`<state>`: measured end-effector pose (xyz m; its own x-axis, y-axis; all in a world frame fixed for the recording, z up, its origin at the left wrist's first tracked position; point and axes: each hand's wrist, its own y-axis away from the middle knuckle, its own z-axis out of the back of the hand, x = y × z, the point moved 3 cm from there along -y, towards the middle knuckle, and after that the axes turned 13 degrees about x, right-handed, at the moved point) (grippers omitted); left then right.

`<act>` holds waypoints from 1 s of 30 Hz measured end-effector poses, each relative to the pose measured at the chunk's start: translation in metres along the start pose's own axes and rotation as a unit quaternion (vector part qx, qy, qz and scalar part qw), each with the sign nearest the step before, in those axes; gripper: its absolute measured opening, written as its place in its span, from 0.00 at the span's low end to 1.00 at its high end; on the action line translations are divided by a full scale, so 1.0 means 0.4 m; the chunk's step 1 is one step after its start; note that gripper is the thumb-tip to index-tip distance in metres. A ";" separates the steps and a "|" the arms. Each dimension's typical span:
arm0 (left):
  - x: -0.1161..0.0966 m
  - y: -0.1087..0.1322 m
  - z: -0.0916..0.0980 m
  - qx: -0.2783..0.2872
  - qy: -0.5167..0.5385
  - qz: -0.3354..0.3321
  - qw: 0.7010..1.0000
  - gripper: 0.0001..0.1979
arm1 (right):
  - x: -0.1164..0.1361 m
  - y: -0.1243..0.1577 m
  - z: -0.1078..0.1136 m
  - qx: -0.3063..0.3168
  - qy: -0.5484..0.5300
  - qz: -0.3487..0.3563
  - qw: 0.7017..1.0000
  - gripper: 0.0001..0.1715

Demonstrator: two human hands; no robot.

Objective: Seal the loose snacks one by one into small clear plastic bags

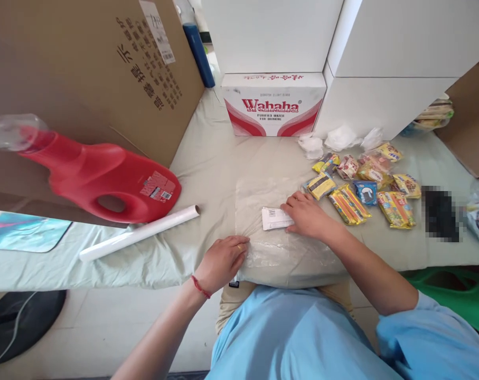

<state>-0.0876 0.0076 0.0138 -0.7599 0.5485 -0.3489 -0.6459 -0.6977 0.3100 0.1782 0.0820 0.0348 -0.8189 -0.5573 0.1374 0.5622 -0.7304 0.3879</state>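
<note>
A clear plastic bag (259, 248) lies flat on the cloth-covered table near its front edge. My left hand (225, 261), with a red string on the wrist and a ring, has its fingers closed at the bag's left edge. A small white packet (273, 218) rests over the bag, and my right hand (304, 215) has its fingers around the packet's right end. Just beyond my right hand are a yellow snack packet (320, 185) and a yellow-and-red packet of sticks (349, 205).
A red jug (104, 171) and a white roll (144, 232) lie at the left before a large cardboard box (84, 79). A Wahaba-style white and red water carton (274, 108) stands at the back. Several snack packets (396, 209) and crumpled white bags (341, 138) are at the right.
</note>
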 end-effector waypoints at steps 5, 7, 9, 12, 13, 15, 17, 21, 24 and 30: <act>-0.038 -0.068 0.095 0.092 -0.028 -0.043 0.994 0.14 | 0.021 0.004 -0.003 0.009 0.008 -0.011 1.000 0.26; -0.068 -0.131 0.150 0.074 -0.025 -0.078 0.994 0.16 | 0.022 0.003 -0.005 0.014 0.003 -0.013 1.000 0.23; -0.093 -0.212 0.199 0.023 -0.011 -0.083 0.996 0.17 | 0.022 0.000 -0.009 0.012 0.001 -0.008 1.000 0.23; -0.107 -0.339 0.228 -0.049 0.019 -0.100 0.994 0.21 | 0.029 0.002 -0.019 -0.003 -0.003 0.030 1.000 0.31; -0.104 -0.373 0.217 -0.034 0.009 -0.128 0.991 0.21 | 0.032 0.005 -0.023 -0.006 -0.003 0.047 0.999 0.34; -0.081 -0.418 0.175 0.019 -0.011 -0.173 0.985 0.22 | 0.034 0.016 -0.031 -0.003 0.000 0.076 0.997 0.34; -0.034 -0.429 0.123 0.039 -0.019 -0.147 0.988 0.25 | 0.030 0.032 -0.037 0.006 0.004 0.089 0.996 0.28; 0.048 -0.380 0.043 0.008 -0.064 -0.077 0.995 0.27 | -0.001 0.066 -0.040 0.008 -0.011 0.063 0.998 0.27; 0.066 -0.342 0.020 -0.020 -0.073 -0.035 0.996 0.28 | -0.015 0.075 -0.041 0.006 -0.028 0.053 0.998 0.28; 0.060 -0.332 0.019 -0.013 -0.078 -0.010 0.997 0.27 | 0.029 0.035 -0.022 -0.014 -0.026 0.111 0.993 0.30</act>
<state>-0.0204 0.1168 -0.0292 -0.7504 0.6259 -0.2122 -0.6604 -0.6965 0.2807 0.1773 0.0619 0.0338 -0.6794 -0.6846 0.2641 0.7315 -0.6032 0.3180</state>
